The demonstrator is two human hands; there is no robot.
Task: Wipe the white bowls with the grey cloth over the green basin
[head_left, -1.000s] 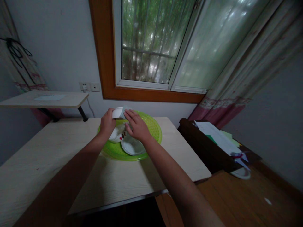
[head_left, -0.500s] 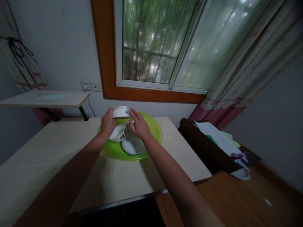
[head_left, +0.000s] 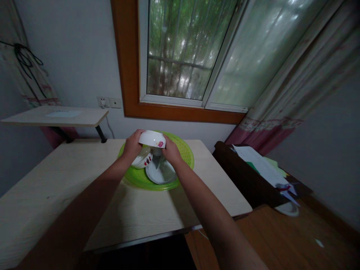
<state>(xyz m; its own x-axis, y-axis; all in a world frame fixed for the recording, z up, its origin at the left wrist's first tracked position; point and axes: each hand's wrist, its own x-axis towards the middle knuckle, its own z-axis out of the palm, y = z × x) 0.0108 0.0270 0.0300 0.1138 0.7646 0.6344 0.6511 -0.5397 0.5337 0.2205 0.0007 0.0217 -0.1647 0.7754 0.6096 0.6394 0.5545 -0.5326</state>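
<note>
A small white bowl (head_left: 152, 138) with a red mark on its side is held above a round green basket (head_left: 184, 150) on the wooden table (head_left: 56, 187). My left hand (head_left: 132, 144) grips the bowl's left edge. My right hand (head_left: 170, 151) closes on its right side. Under the bowl, inside the basket, lie another white bowl (head_left: 140, 161) with red marks and a white plate (head_left: 161, 173).
A small side table (head_left: 56, 116) stands at the back left by a wall socket (head_left: 109, 102). A dark cabinet (head_left: 247, 176) with papers (head_left: 258, 161) sits to the right of the table. A window and curtain fill the far wall.
The bowl has tilted so that its outer side faces me, and it has come a little nearer. My right hand has moved from flat beside it to gripping its right edge.
</note>
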